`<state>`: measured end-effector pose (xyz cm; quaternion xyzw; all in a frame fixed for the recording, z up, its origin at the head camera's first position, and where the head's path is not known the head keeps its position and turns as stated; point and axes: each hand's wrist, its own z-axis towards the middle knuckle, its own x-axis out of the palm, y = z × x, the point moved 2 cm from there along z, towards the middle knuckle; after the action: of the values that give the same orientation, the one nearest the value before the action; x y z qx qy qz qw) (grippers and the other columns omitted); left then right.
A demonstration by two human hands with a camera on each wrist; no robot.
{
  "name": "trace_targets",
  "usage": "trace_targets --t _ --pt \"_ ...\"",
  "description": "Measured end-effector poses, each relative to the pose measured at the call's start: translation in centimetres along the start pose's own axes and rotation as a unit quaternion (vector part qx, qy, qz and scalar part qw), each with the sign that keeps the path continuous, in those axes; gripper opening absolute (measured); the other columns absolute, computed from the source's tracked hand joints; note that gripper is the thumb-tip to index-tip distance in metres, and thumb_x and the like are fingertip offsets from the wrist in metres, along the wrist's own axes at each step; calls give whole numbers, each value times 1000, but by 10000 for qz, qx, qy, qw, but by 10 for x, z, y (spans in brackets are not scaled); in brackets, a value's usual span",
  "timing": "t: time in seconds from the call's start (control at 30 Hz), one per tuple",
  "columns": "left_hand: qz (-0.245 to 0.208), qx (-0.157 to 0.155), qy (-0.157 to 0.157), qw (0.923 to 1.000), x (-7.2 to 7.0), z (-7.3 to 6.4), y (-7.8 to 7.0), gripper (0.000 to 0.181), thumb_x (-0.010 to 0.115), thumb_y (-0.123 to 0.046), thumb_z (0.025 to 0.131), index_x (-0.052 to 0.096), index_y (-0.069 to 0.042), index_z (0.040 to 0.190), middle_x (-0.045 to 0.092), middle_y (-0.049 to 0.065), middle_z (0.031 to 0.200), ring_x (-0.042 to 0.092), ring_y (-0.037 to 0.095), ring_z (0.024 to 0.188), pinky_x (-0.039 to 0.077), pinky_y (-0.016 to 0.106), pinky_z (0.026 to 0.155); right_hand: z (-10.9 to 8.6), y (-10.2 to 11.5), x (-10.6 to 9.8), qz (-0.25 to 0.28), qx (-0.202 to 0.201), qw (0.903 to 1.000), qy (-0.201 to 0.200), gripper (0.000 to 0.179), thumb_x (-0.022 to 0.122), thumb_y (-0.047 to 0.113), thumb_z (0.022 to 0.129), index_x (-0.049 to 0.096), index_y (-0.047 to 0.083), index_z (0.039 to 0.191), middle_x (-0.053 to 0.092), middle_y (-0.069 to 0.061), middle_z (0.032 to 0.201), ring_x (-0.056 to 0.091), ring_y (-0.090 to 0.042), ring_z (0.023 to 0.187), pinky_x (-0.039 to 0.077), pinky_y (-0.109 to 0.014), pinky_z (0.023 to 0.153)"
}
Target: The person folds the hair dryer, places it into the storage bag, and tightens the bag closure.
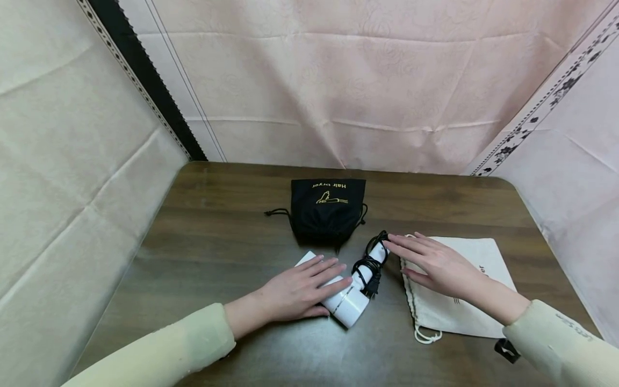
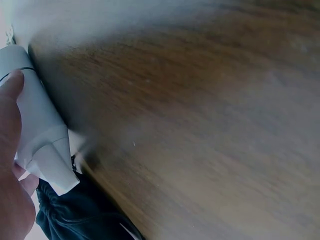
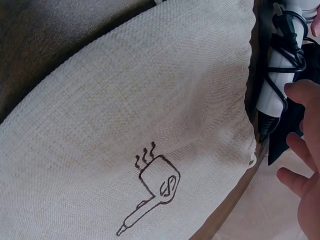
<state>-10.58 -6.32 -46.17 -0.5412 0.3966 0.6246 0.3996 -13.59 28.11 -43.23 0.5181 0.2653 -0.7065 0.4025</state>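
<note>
A white hair dryer [image 1: 349, 306] lies on the table, its black cord [image 1: 368, 267] wound around the handle. My left hand [image 1: 300, 290] rests across the barrel with its fingers extended; in the left wrist view the thumb touches the barrel's side near the nozzle [image 2: 56, 172]. My right hand [image 1: 437, 266] is spread with nothing in it, fingertips right by the handle's end and palm over a cream drawstring bag [image 1: 476, 317]. That bag carries a dark hair-dryer drawing [image 3: 160, 182] in the right wrist view.
Behind the dryer lies a black drawstring pouch [image 1: 321, 220] with gold "Hair Dryer" lettering. A small black object [image 1: 506, 350] is by the right sleeve. The brown wooden table [image 1: 217, 215] is bordered by pale cloth [image 1: 387, 80] at the back and sides.
</note>
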Motion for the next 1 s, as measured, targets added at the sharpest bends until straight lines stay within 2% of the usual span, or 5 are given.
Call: trace_targets --t 0.2,0.33,0.57,0.77,1.0 --pt "9 -19 29 10000 0 2 -2 77 60 -55 106 35 -18 168 43 10 168 38 27 157 27 44 130 0 0 2 48 -4 10000 -40 53 64 33 108 58 7 153 62 -16 150 70 -31 124 24 -32 130" --pt "119 -2 42 9999 0 4 -3 78 65 -54 104 36 -18 167 45 10 166 40 27 156 29 42 130 0 -1 3 -14 -34 10000 -83 59 38 47 114 57 8 154 62 -16 150 70 -30 123 40 -42 123" --pt "255 28 -97 9996 -1 5 -5 78 71 -50 101 40 -18 165 52 9 160 47 26 151 35 42 127 1 -1 3 37 4 9999 -111 55 46 44 114 56 9 155 62 -15 150 69 -31 125 25 -31 129" --pt "378 60 -276 9989 1 4 -7 75 73 -48 101 44 -18 163 56 8 155 52 25 146 38 41 125 0 1 4 74 263 9996 16 57 67 36 106 57 9 155 62 -15 151 67 -34 129 46 -46 118" --pt "389 109 -559 9976 4 1 -10 71 70 -48 102 47 -17 161 61 9 150 57 24 141 44 41 121 -2 5 5 240 513 9984 75 61 75 31 100 57 8 154 59 -13 155 65 -37 132 48 -53 114"
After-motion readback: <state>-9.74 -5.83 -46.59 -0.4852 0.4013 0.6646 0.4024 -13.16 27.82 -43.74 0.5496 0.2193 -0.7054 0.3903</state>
